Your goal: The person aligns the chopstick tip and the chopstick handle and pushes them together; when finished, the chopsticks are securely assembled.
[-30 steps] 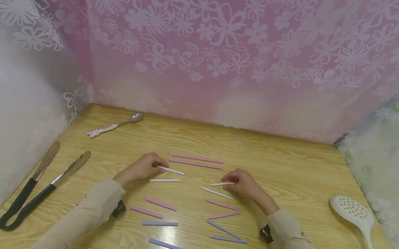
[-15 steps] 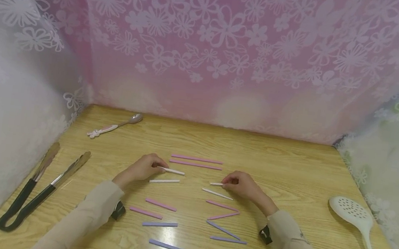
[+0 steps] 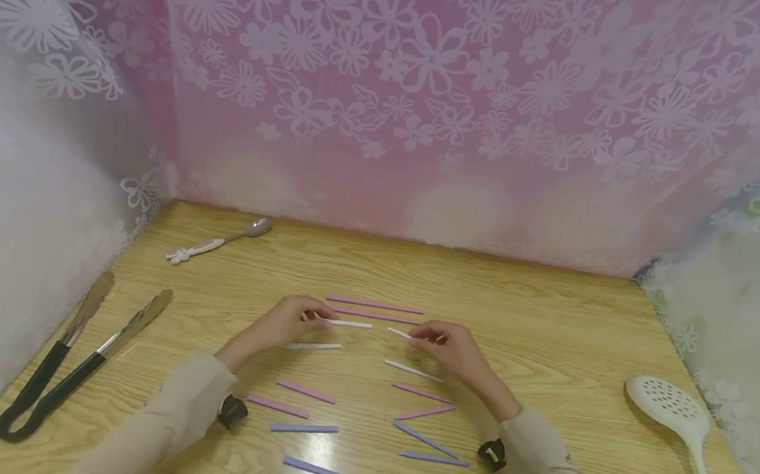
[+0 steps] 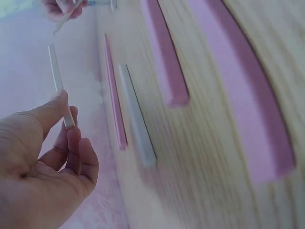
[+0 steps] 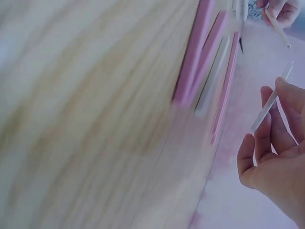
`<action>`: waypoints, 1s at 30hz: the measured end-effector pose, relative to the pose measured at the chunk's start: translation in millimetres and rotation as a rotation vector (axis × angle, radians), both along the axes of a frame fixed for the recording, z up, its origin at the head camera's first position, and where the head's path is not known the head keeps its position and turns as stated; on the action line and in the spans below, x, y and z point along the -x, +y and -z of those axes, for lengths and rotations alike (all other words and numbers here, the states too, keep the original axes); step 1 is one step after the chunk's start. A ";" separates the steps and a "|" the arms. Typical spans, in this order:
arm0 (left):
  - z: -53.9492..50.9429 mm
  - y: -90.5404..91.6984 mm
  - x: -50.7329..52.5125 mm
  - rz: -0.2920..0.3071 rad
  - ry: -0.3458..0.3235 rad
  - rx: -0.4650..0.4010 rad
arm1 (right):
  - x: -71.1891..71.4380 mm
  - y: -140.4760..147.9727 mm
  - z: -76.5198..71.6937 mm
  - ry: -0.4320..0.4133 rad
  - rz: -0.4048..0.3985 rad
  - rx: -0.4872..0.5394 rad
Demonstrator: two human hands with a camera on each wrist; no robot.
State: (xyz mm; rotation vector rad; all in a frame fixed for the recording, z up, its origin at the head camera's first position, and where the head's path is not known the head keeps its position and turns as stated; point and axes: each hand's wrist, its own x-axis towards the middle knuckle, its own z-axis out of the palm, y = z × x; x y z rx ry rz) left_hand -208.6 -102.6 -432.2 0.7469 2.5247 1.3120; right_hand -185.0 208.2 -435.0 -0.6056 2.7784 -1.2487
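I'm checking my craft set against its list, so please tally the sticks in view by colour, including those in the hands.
Pink sticks: 6
White sticks: 4
Blue-purple sticks: 4
Total: 14

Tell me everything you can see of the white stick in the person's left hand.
The white stick is slim and straight, with flat-looking sides; its material is unclear. The left hand pinches it toward one end between thumb and fingers; nothing else seems to touch it. In the left wrist view it appears lifted off the table. Its free end points toward the right hand, with a gap before another stick held there.
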 end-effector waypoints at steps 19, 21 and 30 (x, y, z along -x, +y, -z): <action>-4.1 8.6 -7.1 0.002 0.004 -0.004 | -7.0 -11.6 -5.6 0.007 -0.038 0.057; -4.4 8.9 -8.4 0.010 0.028 0.001 | -7.7 -11.3 -5.4 0.002 -0.034 0.065; -2.3 7.5 -15.5 0.020 0.136 -0.065 | -18.9 -14.6 -13.8 -0.018 -0.011 0.148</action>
